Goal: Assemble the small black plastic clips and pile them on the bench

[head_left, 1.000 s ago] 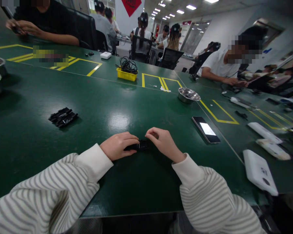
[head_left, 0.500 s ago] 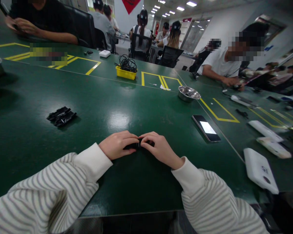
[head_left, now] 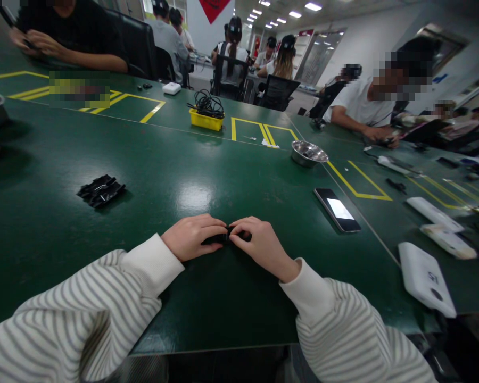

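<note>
Left hand (head_left: 191, 238): clips (head_left: 100, 190) far off; right hand (head_left: 263, 246): phone (head_left: 337, 210) near (table (head_left: 223, 175) bare fwd).

The camera rides on my head, looking forward and down over the green table (head_left: 223, 175). My left hand (head_left: 191, 238) and right hand (head_left: 259, 244), pinching a small black part (head_left: 223, 238), sit close at six o'clock; co-workers (head_left: 359, 109) sit far off toward twelve and two.

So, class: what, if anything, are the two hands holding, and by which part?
A small black part: the left hand grips its left end, and the right hand pinches its right end.
</note>
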The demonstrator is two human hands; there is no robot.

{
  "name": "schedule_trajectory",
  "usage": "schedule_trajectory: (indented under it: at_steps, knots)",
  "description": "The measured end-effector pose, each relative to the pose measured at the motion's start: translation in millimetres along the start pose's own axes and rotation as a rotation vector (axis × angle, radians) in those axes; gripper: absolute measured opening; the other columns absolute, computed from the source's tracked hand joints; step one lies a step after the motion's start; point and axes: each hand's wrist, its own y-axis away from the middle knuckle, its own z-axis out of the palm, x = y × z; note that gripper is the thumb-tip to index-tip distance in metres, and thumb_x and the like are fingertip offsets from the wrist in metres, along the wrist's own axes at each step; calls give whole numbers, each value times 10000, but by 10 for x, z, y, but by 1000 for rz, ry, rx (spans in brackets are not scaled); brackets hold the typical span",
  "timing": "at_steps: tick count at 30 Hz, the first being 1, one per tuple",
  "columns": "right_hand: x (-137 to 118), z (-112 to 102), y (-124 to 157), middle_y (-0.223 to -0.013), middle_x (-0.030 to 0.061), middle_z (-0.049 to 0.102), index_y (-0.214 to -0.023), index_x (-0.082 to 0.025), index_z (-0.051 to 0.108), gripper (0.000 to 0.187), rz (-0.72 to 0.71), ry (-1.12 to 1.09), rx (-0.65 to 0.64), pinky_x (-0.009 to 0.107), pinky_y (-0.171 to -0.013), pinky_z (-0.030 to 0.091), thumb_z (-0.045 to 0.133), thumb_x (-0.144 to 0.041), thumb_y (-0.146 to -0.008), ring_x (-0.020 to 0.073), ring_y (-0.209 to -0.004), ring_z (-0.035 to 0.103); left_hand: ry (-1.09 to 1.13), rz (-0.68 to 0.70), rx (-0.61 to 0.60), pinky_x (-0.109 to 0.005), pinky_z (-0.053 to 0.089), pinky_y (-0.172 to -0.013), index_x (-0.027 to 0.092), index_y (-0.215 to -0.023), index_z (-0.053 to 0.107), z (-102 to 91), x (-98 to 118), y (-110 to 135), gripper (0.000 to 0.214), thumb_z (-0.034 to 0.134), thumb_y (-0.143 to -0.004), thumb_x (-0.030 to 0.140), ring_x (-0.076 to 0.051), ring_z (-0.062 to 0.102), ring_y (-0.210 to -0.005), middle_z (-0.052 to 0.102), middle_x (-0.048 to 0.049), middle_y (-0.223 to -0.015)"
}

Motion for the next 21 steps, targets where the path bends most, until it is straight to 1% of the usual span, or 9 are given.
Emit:
schedule_trajectory:
  at_steps: [3,6,10,13,16,21]
  knots:
    - [-15,-4,18,-876,21,653,-718,-189,635,79,-7,42,18,282,-744,450,558,-192,-736,141,-810,586,-10,-4,-10,-264,456,-764,170,-983,573,-1,0,-3,233,497,-786,270,-158,562,-871,599,-59,-1024]
    - [-15,-23,38,-901,24,655,-757,-193,651,97,-34,66,8,277,-764,459,555,-198,-745,141,-827,597,-25,-11,-24,-263,459,-759,172,-992,572,-13,0,-3,237,491,-793,272,-159,564,-864,599,-55,-1035]
    - [2,-51,62,-951,30,649,-821,-205,663,141,-75,88,-7,306,-817,458,534,-207,-764,154,-872,597,-33,-14,-20,-257,463,-755,179,-995,577,-23,-3,1,237,488,-797,272,-155,574,-852,604,-53,-1036]
    - [11,-58,83,-1022,45,625,-886,-203,654,173,-102,112,-20,326,-846,451,565,-229,-740,172,-928,579,-43,-11,-6,-257,470,-744,179,-989,585,-21,-7,-2,237,486,-800,281,-154,582,-840,608,-56,-1035]
    - [16,-53,98,-1065,59,603,-921,-196,644,215,-125,140,-22,342,-863,446,593,-221,-714,186,-956,565,-70,7,7,-260,479,-715,176,-988,590,-21,-11,-8,239,482,-804,285,-156,591,-816,611,-60,-1035]
    - [35,22,71,-1073,67,597,-911,-184,644,191,-155,157,20,327,-856,450,539,-188,-751,178,-956,560,-176,62,37,-256,491,-656,167,-986,591,-33,-55,28,246,460,-821,294,-153,605,-762,612,-70,-1042]
